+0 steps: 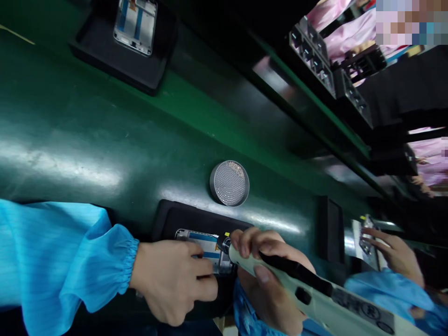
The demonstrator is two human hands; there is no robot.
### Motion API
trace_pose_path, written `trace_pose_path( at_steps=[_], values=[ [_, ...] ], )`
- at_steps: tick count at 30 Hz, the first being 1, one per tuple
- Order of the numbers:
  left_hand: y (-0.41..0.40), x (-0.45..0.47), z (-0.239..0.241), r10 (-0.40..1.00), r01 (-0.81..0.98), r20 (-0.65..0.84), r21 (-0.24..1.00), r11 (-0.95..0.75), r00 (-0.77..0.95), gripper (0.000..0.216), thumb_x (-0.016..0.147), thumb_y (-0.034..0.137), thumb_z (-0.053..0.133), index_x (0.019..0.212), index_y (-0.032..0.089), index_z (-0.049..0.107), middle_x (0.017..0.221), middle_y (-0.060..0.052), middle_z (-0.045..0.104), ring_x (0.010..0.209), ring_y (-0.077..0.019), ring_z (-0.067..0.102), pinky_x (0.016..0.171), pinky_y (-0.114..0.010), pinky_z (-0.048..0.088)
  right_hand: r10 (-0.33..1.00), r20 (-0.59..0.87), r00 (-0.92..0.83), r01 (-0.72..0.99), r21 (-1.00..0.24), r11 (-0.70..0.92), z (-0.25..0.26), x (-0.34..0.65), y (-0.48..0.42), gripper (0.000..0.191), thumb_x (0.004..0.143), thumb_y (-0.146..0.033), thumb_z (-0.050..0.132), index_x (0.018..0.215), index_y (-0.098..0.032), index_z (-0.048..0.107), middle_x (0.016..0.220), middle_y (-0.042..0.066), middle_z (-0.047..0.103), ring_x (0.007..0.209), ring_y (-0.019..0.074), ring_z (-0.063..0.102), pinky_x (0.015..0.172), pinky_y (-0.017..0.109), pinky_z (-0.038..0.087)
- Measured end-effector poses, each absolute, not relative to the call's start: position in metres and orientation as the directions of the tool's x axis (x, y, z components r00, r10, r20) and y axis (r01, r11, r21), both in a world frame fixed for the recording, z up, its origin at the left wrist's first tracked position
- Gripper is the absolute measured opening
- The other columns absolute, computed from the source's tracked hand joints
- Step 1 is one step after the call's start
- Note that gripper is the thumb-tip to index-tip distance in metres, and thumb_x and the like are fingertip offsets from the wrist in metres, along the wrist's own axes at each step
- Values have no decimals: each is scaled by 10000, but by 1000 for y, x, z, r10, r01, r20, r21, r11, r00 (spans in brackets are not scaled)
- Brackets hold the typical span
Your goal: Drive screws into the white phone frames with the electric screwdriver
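A green conveyor belt (87, 140) fills the view, tilted by the head camera, with dark racks and pink-clad people in the blurred background. Just beyond the fingers lies a black fixture tray (175, 217) holding a phone frame (205, 242), its blue-and-silver interior facing up. The left hand (171, 280), emerging from a blue sleeve (63, 261), rests on the near edge of the frame, fingers pressed together and curled, pinning it against the tray. The right hand (266, 275) wraps an electric screwdriver (315, 294), fingers closed around the cream barrel; its dark tip touches the frame beside the left fingertips. A round metal dish of screws (229, 183) stands on the belt just past the tray, beyond both sets of fingers. A second tray with a frame (135, 25) lies well apart, far up the belt. To the right of the right-hand fingers, another person's hand (395, 252) works on a separate part. Driving a screw well here probably calls for the bit held square to the frame and firm downward pressure from the left hand, so that nothing shifts.
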State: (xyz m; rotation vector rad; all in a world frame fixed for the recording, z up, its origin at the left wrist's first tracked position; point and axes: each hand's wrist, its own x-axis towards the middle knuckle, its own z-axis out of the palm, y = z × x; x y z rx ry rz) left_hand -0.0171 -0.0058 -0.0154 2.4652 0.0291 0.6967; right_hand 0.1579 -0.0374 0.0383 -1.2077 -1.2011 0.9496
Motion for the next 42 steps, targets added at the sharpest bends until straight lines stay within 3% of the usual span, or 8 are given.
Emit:
trace_pose_path(
  at_steps=[7,12,15,19,24,30,35,42],
  values=[
    [-5,-12,-18,359,117,503,449,-886,786,266,886,212,484,712,124,665,739,-96,663,694,-219,593,715,-382,491,976,203,81,62,-978,199,31,161,-37,202,818,-139,596,995,-229,629,798,8,528,726,158,551,648,395,490],
    [-1,-14,-18,375,255,342,346,-903,862,445,901,452,526,1029,47,657,1107,-235,681,1053,-363,622,926,-488,454,976,196,97,20,-981,195,29,162,-32,185,806,-184,630,980,-242,650,786,7,556,703,154,557,610,353,463],
    [-1,-17,-18,329,237,300,302,-923,895,500,849,511,635,1040,49,626,1184,-270,649,1135,-382,600,991,-498,428,958,206,199,-39,-975,218,39,172,-17,183,759,-213,660,941,-226,669,741,1,582,658,148,557,600,340,462],
    [-3,-18,-9,335,290,279,192,-938,900,334,834,378,685,974,87,599,1179,-248,651,1098,-364,624,958,-485,473,840,261,476,-42,-947,318,66,204,17,214,637,-202,707,838,-192,635,586,-39,519,595,136,539,604,321,460],
    [-10,-25,14,219,285,455,-81,-955,863,277,894,64,477,1143,37,594,1071,-198,694,903,-302,681,753,-427,535,662,390,640,0,-862,507,88,251,50,158,620,-151,695,735,-173,589,545,-48,484,523,109,512,551,301,431],
    [-18,-33,35,159,178,444,-2,-984,882,308,936,35,378,1126,28,620,977,-157,701,827,-235,652,678,-360,548,574,416,706,50,-837,545,83,275,56,194,591,-39,716,692,-145,589,644,-23,600,504,114,565,486,289,428],
    [-17,-32,40,173,166,313,48,-985,934,339,968,55,361,1228,17,574,958,-158,680,785,-218,622,643,-351,541,614,398,681,62,-867,494,88,281,49,149,632,-19,694,689,-124,605,651,-45,634,522,75,566,518,258,425],
    [-12,-32,41,103,97,258,35,-995,961,371,968,65,333,1249,-9,564,970,-165,648,790,-221,579,662,-356,510,511,568,645,206,-773,600,84,291,57,179,641,-53,717,702,-140,573,699,-80,629,531,59,575,482,208,403]
  ],
)
